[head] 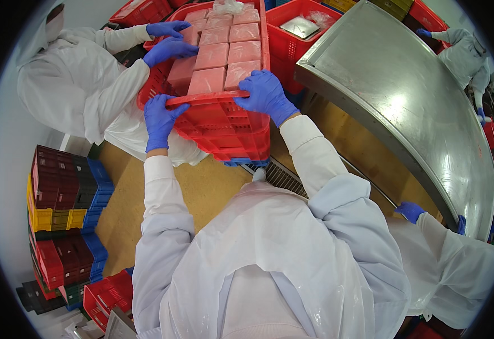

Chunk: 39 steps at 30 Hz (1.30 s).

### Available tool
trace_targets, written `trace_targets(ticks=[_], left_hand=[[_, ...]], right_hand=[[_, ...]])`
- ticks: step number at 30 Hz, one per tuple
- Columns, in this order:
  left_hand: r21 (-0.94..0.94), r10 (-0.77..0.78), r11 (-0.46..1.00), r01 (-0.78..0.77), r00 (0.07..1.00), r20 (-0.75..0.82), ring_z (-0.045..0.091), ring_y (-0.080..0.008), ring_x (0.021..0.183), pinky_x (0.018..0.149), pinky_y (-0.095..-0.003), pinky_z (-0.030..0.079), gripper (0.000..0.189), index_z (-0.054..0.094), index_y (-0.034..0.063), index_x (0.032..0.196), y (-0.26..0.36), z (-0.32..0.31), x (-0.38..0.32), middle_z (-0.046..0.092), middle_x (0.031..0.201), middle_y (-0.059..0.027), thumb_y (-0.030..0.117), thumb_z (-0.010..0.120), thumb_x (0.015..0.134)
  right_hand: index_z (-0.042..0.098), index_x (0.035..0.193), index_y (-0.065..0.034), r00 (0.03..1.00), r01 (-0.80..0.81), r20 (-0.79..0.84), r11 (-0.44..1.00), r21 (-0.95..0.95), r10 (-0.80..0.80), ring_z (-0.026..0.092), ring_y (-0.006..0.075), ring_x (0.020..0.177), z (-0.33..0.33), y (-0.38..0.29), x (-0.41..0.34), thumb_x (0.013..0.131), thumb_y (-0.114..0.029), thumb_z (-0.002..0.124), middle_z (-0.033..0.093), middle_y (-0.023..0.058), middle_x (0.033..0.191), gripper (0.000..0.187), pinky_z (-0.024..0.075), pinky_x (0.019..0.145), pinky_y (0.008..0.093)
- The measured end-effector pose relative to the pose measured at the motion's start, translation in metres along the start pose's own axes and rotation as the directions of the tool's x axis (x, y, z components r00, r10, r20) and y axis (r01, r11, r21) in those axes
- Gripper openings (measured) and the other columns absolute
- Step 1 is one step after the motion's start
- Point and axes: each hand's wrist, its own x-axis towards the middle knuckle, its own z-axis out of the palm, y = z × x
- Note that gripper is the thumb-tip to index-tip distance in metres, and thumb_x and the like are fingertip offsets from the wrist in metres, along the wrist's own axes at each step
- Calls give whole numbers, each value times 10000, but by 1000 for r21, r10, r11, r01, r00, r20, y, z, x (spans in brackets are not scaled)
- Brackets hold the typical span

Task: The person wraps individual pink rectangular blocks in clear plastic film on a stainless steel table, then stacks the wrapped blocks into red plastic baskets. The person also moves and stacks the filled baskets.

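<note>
A red plastic crate (217,111) stands stacked in front of me, filled with rows of pink blocks (212,55) in clear plastic wrap. My left hand (160,120), in a blue glove, grips the near left part of the crate's rim. At the near right corner my right hand (268,96), also gloved in blue, holds the rim, its fingers beside the closest block. A clear plastic bag (227,7) lies on the far blocks. The gloved hands of a co-worker (170,50) touch blocks on the crate's left side.
A large stainless steel table (395,101) curves along the right, with another co-worker (446,262) at its near end. A red crate (278,17) holding a metal piece stands beyond. Stacked coloured crates (67,182) are at the left. A floor drain grate (287,178) lies near my foot.
</note>
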Motion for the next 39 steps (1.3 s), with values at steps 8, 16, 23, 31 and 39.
trace_targets(ticks=[8,16,23,31,39], left_hand=[[1,-20,1000,20,1000,6,537,-287,775,729,-367,419,385,608,66,780,-3,-1,-2,591,786,-104,372,749,594],[-46,-5,999,6,1000,5,533,-289,782,740,-372,417,370,604,67,786,-12,1,-12,592,805,-108,354,751,603],[-55,-17,998,19,999,27,540,-282,754,725,-369,416,356,605,66,774,-23,-8,-16,593,779,-97,338,753,597],[-89,1,996,-3,1000,-29,544,-277,724,693,-364,420,339,612,64,770,-44,-17,-11,582,749,-102,306,763,586],[-81,19,996,-20,1000,-17,543,-287,726,679,-368,422,344,617,64,765,-40,-14,2,580,743,-98,334,750,598]], right_hand=[[626,705,-121,1000,1,6,1000,-10,-1,547,228,766,6,-1,1,642,-386,590,593,46,712,274,422,709,361],[624,700,-119,1000,-4,8,1000,-13,4,549,229,758,9,-11,-4,642,-380,590,592,46,708,269,427,706,364],[629,708,-123,999,-24,30,999,-24,25,548,231,756,15,-25,2,644,-385,590,595,45,712,273,430,706,367],[633,711,-135,1000,-13,10,999,-37,14,544,229,758,28,-37,22,637,-380,601,591,40,710,258,432,703,368],[626,708,-136,998,-54,18,997,-64,55,541,224,762,24,-30,25,635,-366,615,577,40,721,241,428,700,361]])
